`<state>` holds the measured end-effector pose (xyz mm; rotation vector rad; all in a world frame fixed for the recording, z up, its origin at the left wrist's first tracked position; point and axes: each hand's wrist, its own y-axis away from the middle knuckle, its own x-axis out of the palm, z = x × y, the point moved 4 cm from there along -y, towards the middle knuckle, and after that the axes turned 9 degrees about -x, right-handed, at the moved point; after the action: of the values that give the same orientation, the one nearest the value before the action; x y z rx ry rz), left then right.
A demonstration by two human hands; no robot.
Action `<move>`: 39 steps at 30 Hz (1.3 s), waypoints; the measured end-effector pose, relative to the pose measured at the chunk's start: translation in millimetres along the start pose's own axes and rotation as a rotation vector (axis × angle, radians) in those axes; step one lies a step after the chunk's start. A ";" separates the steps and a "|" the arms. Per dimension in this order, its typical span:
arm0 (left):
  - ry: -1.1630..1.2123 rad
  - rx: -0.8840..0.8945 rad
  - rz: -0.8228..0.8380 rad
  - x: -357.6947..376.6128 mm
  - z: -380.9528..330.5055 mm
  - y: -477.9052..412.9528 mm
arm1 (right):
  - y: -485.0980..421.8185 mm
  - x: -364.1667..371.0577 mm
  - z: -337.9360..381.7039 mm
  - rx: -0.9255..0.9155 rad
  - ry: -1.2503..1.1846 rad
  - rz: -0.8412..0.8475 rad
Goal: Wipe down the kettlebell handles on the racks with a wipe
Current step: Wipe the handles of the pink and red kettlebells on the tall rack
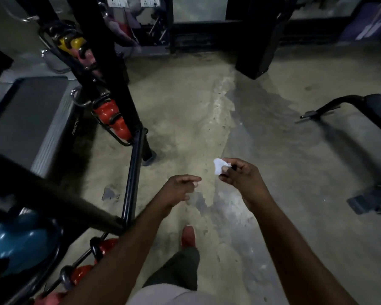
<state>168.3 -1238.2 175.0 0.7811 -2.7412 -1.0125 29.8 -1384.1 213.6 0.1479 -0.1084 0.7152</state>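
My right hand pinches a small crumpled white wipe between thumb and fingers, held over the concrete floor. My left hand hovers just left of it with fingers loosely curled and nothing in it. A black rack runs along the left side. Red kettlebells sit on its far end, more red ones with black handles lie near my left forearm, and a blue kettlebell rests at the lower left. Yellow and pink kettlebells sit higher up at the back.
A grey treadmill deck lies left of the rack. A black bench frame stands at the right, a black pillar at the back. My red shoe steps on the worn concrete floor in the middle.
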 end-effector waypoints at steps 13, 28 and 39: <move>0.011 -0.015 0.010 -37.2 -185.2 -210.7 | -267.1 -21.4 51.3 0.006 0.049 -0.180; 0.260 0.014 -0.286 -123.2 -398.8 -453.9 | -667.3 35.8 100.4 -0.006 0.147 0.290; 0.497 0.083 -0.751 -287.1 -446.9 -547.2 | -863.6 221.0 83.8 0.054 0.142 0.690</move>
<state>773.3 -1702.1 190.9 1.8583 -2.0818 -0.6469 761.2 -1899.7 244.6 0.1093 0.0000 1.4146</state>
